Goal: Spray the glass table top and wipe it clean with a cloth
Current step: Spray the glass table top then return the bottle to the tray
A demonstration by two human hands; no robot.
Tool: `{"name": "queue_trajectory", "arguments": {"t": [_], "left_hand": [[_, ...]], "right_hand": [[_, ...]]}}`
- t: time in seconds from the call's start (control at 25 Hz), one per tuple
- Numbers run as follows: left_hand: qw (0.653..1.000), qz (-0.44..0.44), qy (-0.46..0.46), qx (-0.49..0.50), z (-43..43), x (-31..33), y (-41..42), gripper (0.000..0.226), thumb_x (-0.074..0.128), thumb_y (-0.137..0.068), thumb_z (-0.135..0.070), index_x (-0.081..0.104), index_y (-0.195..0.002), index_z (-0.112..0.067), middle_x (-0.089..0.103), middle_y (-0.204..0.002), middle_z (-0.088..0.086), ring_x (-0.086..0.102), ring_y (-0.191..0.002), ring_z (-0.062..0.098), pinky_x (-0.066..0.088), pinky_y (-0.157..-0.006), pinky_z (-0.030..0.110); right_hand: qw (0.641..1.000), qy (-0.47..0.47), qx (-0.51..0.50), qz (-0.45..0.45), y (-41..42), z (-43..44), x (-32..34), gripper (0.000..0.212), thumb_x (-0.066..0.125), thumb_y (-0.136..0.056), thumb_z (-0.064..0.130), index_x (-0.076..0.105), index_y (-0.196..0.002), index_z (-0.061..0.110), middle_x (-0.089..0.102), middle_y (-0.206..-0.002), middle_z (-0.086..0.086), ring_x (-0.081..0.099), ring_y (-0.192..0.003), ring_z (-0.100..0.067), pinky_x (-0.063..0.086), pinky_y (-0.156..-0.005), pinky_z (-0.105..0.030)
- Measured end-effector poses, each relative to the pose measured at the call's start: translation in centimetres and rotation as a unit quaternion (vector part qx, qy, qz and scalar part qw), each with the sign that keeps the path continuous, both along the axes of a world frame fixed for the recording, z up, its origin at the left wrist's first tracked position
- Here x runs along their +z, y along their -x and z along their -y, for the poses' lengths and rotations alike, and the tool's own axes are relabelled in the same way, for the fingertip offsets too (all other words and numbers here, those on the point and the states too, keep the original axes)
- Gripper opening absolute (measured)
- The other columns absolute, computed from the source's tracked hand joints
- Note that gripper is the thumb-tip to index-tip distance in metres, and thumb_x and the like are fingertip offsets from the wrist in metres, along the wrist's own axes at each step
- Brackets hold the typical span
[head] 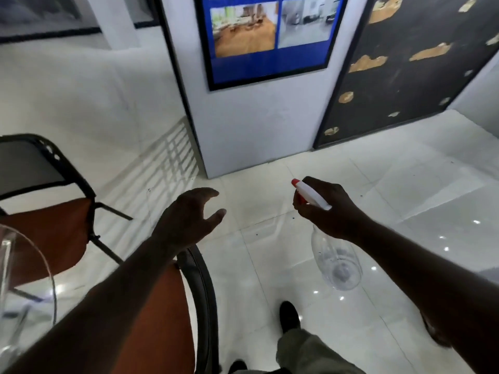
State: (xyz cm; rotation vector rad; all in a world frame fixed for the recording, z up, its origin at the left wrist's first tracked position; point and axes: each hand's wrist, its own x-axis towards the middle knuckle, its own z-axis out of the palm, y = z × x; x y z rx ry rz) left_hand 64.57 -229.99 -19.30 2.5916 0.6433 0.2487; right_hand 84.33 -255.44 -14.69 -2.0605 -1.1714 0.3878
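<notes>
My right hand [328, 209] grips the neck of a clear spray bottle [337, 260] with a white and red trigger head [310, 194]; the bottle hangs below my fist over the floor. My left hand [189, 214] is held out in the air with loosely curved fingers and holds nothing. The curved edge of the glass table top [32, 265] shows at the lower left, apart from both hands. No cloth is in view.
Two black-framed chairs with orange seats stand at the left [54, 228] and under my left arm [167, 319]. Glossy white floor tiles [270, 265] spread ahead. A white pillar with a blue poster [270, 36] and a dark panel [405, 63] stand beyond. My shoe [289, 317] is below.
</notes>
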Motion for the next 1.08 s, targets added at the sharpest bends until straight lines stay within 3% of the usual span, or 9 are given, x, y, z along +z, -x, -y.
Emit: {"name": "queue_trajectory", "arguments": {"t": [0.24, 0.36, 0.52, 0.72, 0.84, 0.96, 1.08], "left_hand": [[0.988, -0.016, 0.020, 0.153, -0.4, -0.3, -3.6, 0.057, 0.066, -0.091, -0.056, 0.065, -0.137, -0.022, 0.065, -0.141, -0.002, 0.058, -0.133, 0.017, 0.050, -0.109, 0.041], [0.972, -0.034, 0.024, 0.230, -1.2, 0.1, -2.4, 0.055, 0.068, -0.091, -0.054, 0.065, -0.137, -0.022, 0.065, -0.140, -0.002, 0.060, -0.132, 0.018, 0.050, -0.108, 0.041], [0.941, -0.039, 0.024, 0.335, -4.6, 0.4, 0.4, 0.055, 0.067, -0.089, -0.056, 0.067, -0.133, -0.024, 0.069, -0.134, -0.002, 0.064, -0.126, 0.018, 0.052, -0.105, 0.042], [0.888, -0.030, 0.048, 0.456, -9.9, -0.9, 3.6, 0.049, 0.073, -0.089, -0.050, 0.070, -0.129, -0.022, 0.071, -0.131, -0.003, 0.069, -0.115, 0.016, 0.048, -0.103, 0.027], [0.861, -0.034, 0.061, 0.504, -13.3, -1.1, 4.0, 0.055, 0.067, -0.087, -0.057, 0.069, -0.130, -0.024, 0.070, -0.133, -0.003, 0.066, -0.121, 0.016, 0.050, -0.105, 0.031], [0.842, -0.037, 0.056, 0.536, -16.3, -0.8, 4.1, 0.060, 0.059, -0.087, -0.063, 0.064, -0.134, -0.026, 0.068, -0.137, -0.002, 0.061, -0.128, 0.017, 0.051, -0.105, 0.040], [0.815, -0.031, 0.063, 0.576, -16.9, -0.2, 4.1, 0.051, 0.068, -0.092, -0.053, 0.066, -0.133, -0.023, 0.069, -0.134, -0.002, 0.067, -0.116, 0.020, 0.052, -0.100, 0.033]], "right_hand": [[0.988, 0.032, 0.153, -0.017, -9.2, -8.2, -2.7, 0.020, 0.070, -0.086, 0.003, 0.058, -0.083, 0.019, 0.065, -0.080, 0.006, 0.061, -0.074, -0.020, 0.049, -0.074, -0.033], [0.970, 0.042, 0.238, -0.025, -10.5, -14.5, -3.0, 0.025, 0.070, -0.087, 0.001, 0.057, -0.082, 0.022, 0.065, -0.080, 0.006, 0.062, -0.076, -0.020, 0.050, -0.078, -0.036], [0.948, 0.017, 0.313, -0.047, -9.8, -23.5, -3.1, 0.029, 0.069, -0.095, 0.006, 0.054, -0.079, 0.026, 0.061, -0.076, 0.006, 0.060, -0.071, -0.020, 0.048, -0.072, -0.032], [0.909, 0.036, 0.408, -0.080, -7.0, -35.5, -5.0, 0.022, 0.072, -0.091, 0.004, 0.064, -0.085, 0.024, 0.063, -0.075, 0.009, 0.059, -0.070, -0.013, 0.045, -0.070, -0.020], [0.884, 0.044, 0.455, -0.097, -5.6, -40.6, -5.3, 0.009, 0.070, -0.085, 0.010, 0.067, -0.090, 0.016, 0.068, -0.080, 0.001, 0.062, -0.073, -0.018, 0.048, -0.071, -0.025], [0.851, 0.069, 0.505, -0.123, -4.4, -45.2, -5.0, 0.010, 0.064, -0.078, 0.017, 0.065, -0.087, 0.014, 0.068, -0.080, -0.001, 0.062, -0.074, -0.023, 0.049, -0.072, -0.027], [0.809, 0.079, 0.567, -0.134, -2.9, -49.0, -5.4, 0.008, 0.065, -0.078, 0.014, 0.065, -0.086, 0.016, 0.068, -0.080, 0.000, 0.061, -0.070, -0.022, 0.049, -0.067, -0.029]]}}
